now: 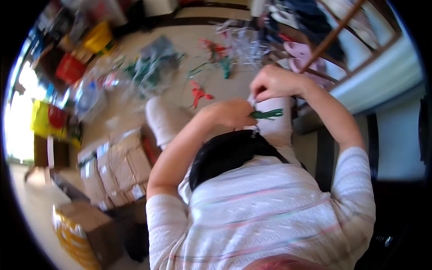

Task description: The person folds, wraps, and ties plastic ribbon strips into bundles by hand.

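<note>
My left hand (pixel 230 114) is closed over my lap, its fingers around a small bundle of green ribbon or cord (pixel 269 114) whose looped end sticks out to the right. Just above and to the right, my right hand (pixel 278 83) is pinched, with the fingertips pointing down toward the left hand. A thin whitish strip (pixel 252 98) seems to run between the two hands, but blur hides its detail. Beneath them are my light trousers (pixel 275 130) and a black waist bag (pixel 229 153).
Loose red ribbon (pixel 198 93), green and clear plastic scraps (pixel 155 63) and white shredded strips (pixel 247 45) lie on the floor ahead. Taped cardboard packages (pixel 119 168) stand at left, with a red bucket (pixel 70 68) and yellow bucket (pixel 99 38) beyond. A wooden shoe rack (pixel 330 38) is close at right.
</note>
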{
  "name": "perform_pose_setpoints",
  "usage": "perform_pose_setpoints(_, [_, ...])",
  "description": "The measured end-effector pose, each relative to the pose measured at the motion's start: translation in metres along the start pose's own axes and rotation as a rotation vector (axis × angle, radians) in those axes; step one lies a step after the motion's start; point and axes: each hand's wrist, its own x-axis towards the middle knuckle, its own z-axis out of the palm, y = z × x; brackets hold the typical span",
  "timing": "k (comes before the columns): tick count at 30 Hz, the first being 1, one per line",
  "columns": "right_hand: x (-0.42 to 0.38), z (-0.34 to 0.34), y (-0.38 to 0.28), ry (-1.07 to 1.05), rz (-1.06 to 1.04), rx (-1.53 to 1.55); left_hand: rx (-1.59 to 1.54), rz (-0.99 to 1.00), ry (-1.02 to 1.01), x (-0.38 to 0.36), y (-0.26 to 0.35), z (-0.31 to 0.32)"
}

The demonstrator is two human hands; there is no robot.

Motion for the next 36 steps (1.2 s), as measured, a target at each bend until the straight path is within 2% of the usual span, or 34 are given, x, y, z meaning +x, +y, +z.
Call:
perform_pose_setpoints(1, [0.006,0.005,0.009,0.015,0.023,0.061,0.115,-0.01,0.034,0.009,-0.01,0.004])
perform_pose_setpoints(3, [0.01,0.006,0.017,0.027,0.102,0.246,0.141,-0.098,0.076,0.017,-0.014,0.003])
perform_pose_setpoints(4, [0.014,0.004,0.013,0.043,0.118,0.316,0.127,-0.133,0.182,0.015,-0.017,0.006])
perform_pose_setpoints(5, [0.014,0.006,0.015,0.055,0.219,0.367,0.152,-0.147,0.261,0.018,-0.02,0.008])
perform_pose_setpoints(6, [0.016,0.006,0.018,0.025,0.263,0.387,0.102,-0.194,0.251,0.02,-0.024,0.006])
perform_pose_setpoints(7, [0.019,0.009,0.022,0.008,0.353,0.534,0.084,-0.218,0.28,0.019,-0.025,0.005])
perform_pose_setpoints(9, [0.027,0.004,0.024,-0.085,0.447,0.539,0.055,-0.217,0.349,0.029,-0.039,0.01])
perform_pose_setpoints(17, [0.06,0.007,0.052,-0.42,0.477,0.688,-0.12,-0.189,0.347,0.039,-0.079,0.01])
perform_pose_setpoints(20, [0.076,0.009,0.065,-0.513,0.563,0.735,-0.177,-0.129,0.375,0.042,-0.094,0.01])
perform_pose_setpoints(21, [0.08,0.011,0.071,-0.532,0.574,0.747,-0.194,-0.131,0.365,0.043,-0.099,0.009])
perform_pose_setpoints(25, [0.096,0.011,0.098,-0.588,0.321,0.726,-0.253,-0.066,0.353,0.053,-0.13,0.005])
perform_pose_setpoints(27, [0.103,0.014,0.115,-0.613,0.288,0.617,-0.233,-0.065,0.253,0.054,-0.138,-0.007])
perform_pose_setpoints(29, [0.112,0.013,0.129,-0.57,0.19,0.676,-0.323,-0.013,0.211,0.069,-0.159,-0.01])
perform_pose_setpoints(31, [0.125,0.009,0.136,-0.603,0.289,0.787,-0.377,-0.028,0.139,0.062,-0.166,-0.034])
perform_pose_setpoints(33, [0.138,0.009,0.146,-0.594,0.363,0.882,-0.528,-0.103,-0.036,0.063,-0.176,-0.051])
perform_pose_setpoints(35, [0.151,0.011,0.155,-0.603,0.407,0.96,-0.701,-0.044,-0.143,0.07,-0.193,-0.058])
perform_pose_setpoints(36, [0.155,0.014,0.159,-0.588,0.426,1.002,-0.733,-0.031,-0.135,0.068,-0.195,-0.062])
